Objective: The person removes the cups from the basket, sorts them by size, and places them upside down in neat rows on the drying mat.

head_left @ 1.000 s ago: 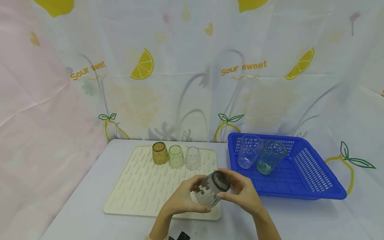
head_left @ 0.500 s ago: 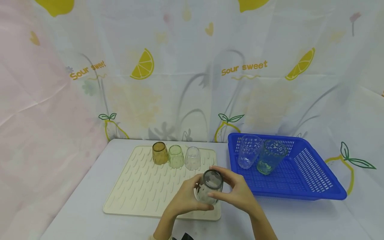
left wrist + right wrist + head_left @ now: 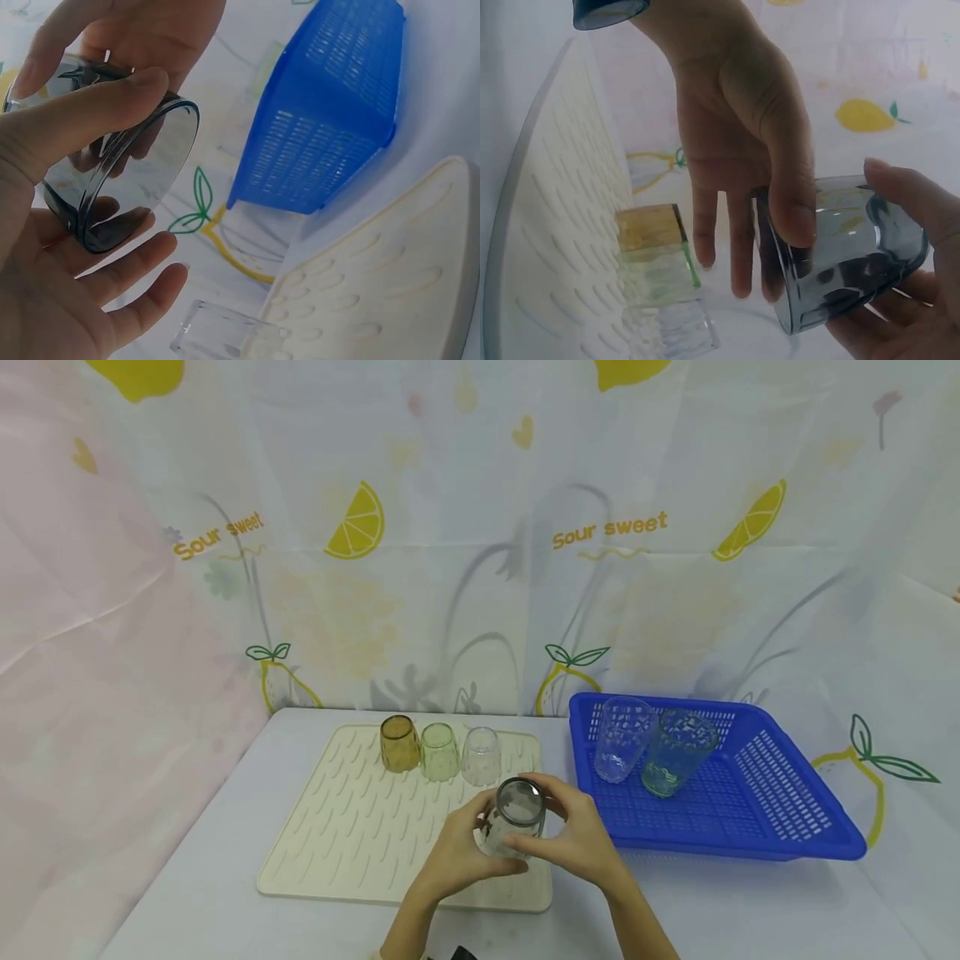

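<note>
A grey-tinted drinking glass (image 3: pixel 521 802) is held mouth down, slightly tilted, above the right front part of a cream ribbed drying mat (image 3: pixel 337 852). My left hand (image 3: pixel 459 860) grips it near the rim, thumb on one side and fingers on the other; in the left wrist view its outer fingers (image 3: pixel 146 307) spread away from the glass. Higher up, near the base, my right hand (image 3: pixel 573 843) holds the same glass between thumb and fingers. An amber glass (image 3: pixel 401 745), a pale green glass (image 3: pixel 440 752) and a clear glass (image 3: pixel 482 757) stand upside down along the mat's back.
Right of the mat sits a blue perforated basket (image 3: pixel 795 810). Inside it lean a clear tumbler (image 3: pixel 621 739) and a greenish-blue tumbler (image 3: pixel 675 760). A lemon-print cloth (image 3: pixel 465 568) hangs behind the white table (image 3: pixel 210 860).
Both hands have shifted left with the grey glass, bringing it further over the mat. The glass has turned more upright, its base now facing the head camera. Other glasses have stayed put.
</note>
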Action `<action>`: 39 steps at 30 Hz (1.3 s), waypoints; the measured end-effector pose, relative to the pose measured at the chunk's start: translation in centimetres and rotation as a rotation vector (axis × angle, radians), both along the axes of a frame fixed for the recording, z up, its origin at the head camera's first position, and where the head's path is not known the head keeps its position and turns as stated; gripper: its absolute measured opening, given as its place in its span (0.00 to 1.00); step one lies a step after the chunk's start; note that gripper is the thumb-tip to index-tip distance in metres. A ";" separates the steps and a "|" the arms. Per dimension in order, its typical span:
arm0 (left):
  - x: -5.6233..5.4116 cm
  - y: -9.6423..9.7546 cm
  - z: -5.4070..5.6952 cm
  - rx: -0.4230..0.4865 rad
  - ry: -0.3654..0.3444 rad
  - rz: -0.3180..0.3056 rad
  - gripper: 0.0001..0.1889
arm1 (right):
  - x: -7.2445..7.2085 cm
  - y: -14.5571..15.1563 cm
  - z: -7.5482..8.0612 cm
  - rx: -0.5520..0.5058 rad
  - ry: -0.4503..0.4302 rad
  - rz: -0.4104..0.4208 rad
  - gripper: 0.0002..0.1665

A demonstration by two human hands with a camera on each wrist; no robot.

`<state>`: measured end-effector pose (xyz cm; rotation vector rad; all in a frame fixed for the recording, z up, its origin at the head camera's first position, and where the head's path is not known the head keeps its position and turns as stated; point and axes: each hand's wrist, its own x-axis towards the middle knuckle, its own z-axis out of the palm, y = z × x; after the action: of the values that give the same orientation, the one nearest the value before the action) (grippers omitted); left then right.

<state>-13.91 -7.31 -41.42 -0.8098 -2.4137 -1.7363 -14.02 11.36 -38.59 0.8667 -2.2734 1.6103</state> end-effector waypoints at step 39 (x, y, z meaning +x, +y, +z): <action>5.3 -15.5 -4.9 -0.392 0.070 0.805 0.32 | -7.2 -2.7 -3.8 -0.177 -0.095 -0.383 0.39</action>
<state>-8.66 -22.81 -46.34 0.1196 -2.5211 -0.9345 -21.23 8.66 -42.39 0.2949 -2.1475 1.6648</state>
